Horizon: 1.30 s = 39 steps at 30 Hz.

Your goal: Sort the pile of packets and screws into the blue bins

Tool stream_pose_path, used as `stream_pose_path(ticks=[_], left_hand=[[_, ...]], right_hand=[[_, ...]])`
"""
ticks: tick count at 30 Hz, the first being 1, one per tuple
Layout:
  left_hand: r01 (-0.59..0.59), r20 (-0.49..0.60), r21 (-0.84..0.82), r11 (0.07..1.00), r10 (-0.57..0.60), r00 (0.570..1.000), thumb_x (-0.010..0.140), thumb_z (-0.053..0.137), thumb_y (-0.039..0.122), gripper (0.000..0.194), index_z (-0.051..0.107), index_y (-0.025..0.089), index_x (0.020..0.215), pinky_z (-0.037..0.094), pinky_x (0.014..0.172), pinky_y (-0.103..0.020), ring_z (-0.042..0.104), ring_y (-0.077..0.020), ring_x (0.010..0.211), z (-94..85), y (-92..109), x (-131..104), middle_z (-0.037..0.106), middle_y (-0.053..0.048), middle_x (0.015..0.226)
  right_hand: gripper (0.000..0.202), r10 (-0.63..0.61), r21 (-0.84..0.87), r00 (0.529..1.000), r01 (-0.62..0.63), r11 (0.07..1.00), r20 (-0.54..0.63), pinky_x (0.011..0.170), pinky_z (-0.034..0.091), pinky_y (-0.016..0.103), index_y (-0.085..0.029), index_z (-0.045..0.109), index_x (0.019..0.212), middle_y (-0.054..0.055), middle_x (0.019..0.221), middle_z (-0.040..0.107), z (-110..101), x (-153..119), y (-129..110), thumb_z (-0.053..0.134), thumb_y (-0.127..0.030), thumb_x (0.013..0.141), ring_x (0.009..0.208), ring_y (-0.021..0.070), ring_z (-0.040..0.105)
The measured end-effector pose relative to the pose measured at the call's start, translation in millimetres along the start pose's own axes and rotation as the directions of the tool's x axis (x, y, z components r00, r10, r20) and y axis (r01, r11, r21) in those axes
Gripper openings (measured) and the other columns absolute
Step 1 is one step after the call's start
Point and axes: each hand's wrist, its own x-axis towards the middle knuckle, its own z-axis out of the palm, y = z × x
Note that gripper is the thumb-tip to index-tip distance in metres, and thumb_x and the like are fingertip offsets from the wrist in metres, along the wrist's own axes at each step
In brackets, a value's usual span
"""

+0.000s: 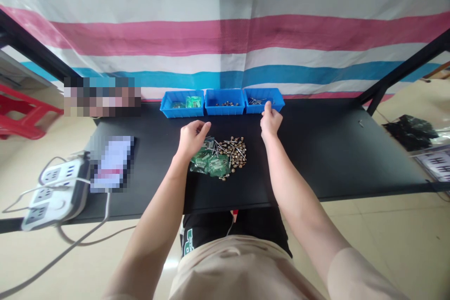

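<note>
Over the left edge of a pile on the black table is my left hand (192, 138), its fingers curled under and its thumb pointing right; whatever it pinches is hidden. The pile holds green plastic packets (211, 164) and loose brass-coloured headed screws (238, 152), with thin silver pins (219, 146) among them. My right hand (270, 122) is closed at the front wall of the right blue bin (253, 108), thumb up, its fingertips out of sight. Silver screws or nails (256, 101) lie in that bin.
The middle blue bin (225, 109) contains small dark metal pieces, and the left blue bin (183, 112) green packets. A power strip (58, 192) with cables and a blurred flat object (113, 161) sit at the left. One small metal piece (361, 123) lies far right.
</note>
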Motion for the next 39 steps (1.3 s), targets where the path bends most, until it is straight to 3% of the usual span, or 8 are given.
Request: stream_pose_path(ticks=[3, 6, 9, 11, 13, 21, 27, 39], left_hand=[[-0.003, 0.095, 0.0, 1.0, 0.003, 0.996, 0.088, 0.056, 0.05, 0.037, 0.071, 0.017, 0.083, 0.043, 0.066, -0.028, 0.059, -0.0163, 0.066, -4.2, -1, 10, 0.07, -0.003, 0.072], [-0.052, 0.226, 0.016, 0.999, 0.047, 0.973, 0.085, 0.059, 0.045, 0.03, 0.073, 0.018, 0.084, 0.045, 0.068, -0.03, 0.06, -0.0181, 0.068, -8.6, 1, 24, 0.072, -0.004, 0.076], [-0.089, 0.327, 0.011, 0.996, 0.08, 0.942, 0.083, 0.059, 0.038, 0.025, 0.074, 0.019, 0.086, 0.045, 0.068, -0.031, 0.063, -0.0198, 0.071, -9.8, 2, 40, 0.073, -0.005, 0.078], [-0.091, 0.328, 0.005, 0.996, 0.084, 0.941, 0.081, 0.058, 0.032, 0.021, 0.075, 0.019, 0.085, 0.046, 0.071, -0.031, 0.065, -0.0209, 0.076, -8.0, -1, 48, 0.074, -0.005, 0.082], [-0.079, 0.316, -0.004, 0.997, 0.076, 0.946, 0.079, 0.059, 0.029, 0.02, 0.075, 0.02, 0.086, 0.047, 0.073, -0.032, 0.066, -0.0215, 0.079, -5.6, -6, 52, 0.075, -0.006, 0.086], [-0.028, 0.408, 0.027, 0.999, 0.014, 0.913, 0.074, 0.065, 0.041, 0.022, 0.076, 0.022, 0.077, 0.047, 0.065, -0.03, 0.065, -0.0203, 0.07, -22.9, -28, 42, 0.075, -0.004, 0.079], [-0.069, 0.549, 0.166, 0.984, -0.034, 0.835, 0.063, 0.074, 0.046, 0.023, 0.076, 0.025, 0.073, 0.042, 0.056, -0.027, 0.063, -0.0197, 0.063, -32.0, -32, 41, 0.073, -0.001, 0.069], [-0.062, 0.524, 0.139, 0.988, -0.02, 0.851, 0.064, 0.073, 0.038, 0.014, 0.075, 0.025, 0.069, 0.042, 0.057, -0.028, 0.06, -0.0191, 0.061, -27.6, -28, 40, 0.072, -0.001, 0.066]], right_hand=[[0.056, -0.04, 0.021, 0.996, 0.042, 0.999, -0.082, 0.057, 0.04, 0.029, -0.022, 0.052, 0.058, 0.001, 0.054, 0.053, 3, -7, -19, 0.043, -0.069, 0.089, 0.057, 0.016, 0.053], [0.042, -0.184, -0.012, 0.95, 0.193, 0.981, 0.251, 0.059, 0.039, 0.028, -0.02, 0.055, 0.055, -0.001, 0.054, 0.055, 8, -11, -41, 0.063, -0.051, 0.083, 0.057, 0.0135, 0.052], [0.023, -0.141, -0.078, 0.81, 0.224, 0.971, 0.569, 0.06, 0.039, 0.027, -0.018, 0.066, 0.063, 0.0, 0.061, 0.065, 15, -13, -56, 0.07, -0.036, 0.077, 0.059, 0.0135, 0.056], [0.012, -0.13, -0.082, 0.73, 0.247, 0.966, 0.671, 0.061, 0.041, 0.026, -0.017, 0.07, 0.069, 0.001, 0.065, 0.068, 20, -16, -59, 0.071, -0.028, 0.074, 0.061, 0.0136, 0.058], [0.007, -0.168, -0.047, 0.698, 0.277, 0.96, 0.696, 0.061, 0.041, 0.026, -0.017, 0.072, 0.072, 0.0, 0.065, 0.068, 26, -19, -56, 0.069, -0.023, 0.073, 0.061, 0.0127, 0.058], [0.011, -0.221, 0.035, 0.751, 0.255, 0.966, 0.622, 0.057, 0.038, 0.025, -0.016, 0.072, 0.075, 0.0, 0.063, 0.064, 38, -28, -31, 0.065, -0.025, 0.073, 0.057, 0.0115, 0.053], [0.009, -0.186, -0.04, 0.771, 0.264, 0.964, 0.609, 0.059, 0.039, 0.025, -0.017, 0.073, 0.076, 0.0, 0.065, 0.067, 44, -31, -25, 0.066, -0.024, 0.074, 0.059, 0.012, 0.057], [0.009, -0.22, -0.116, 0.78, 0.349, 0.93, 0.585, 0.059, 0.038, 0.025, -0.019, 0.073, 0.076, -0.001, 0.064, 0.068, 47, -37, -25, 0.065, -0.021, 0.077, 0.058, 0.0122, 0.058]])
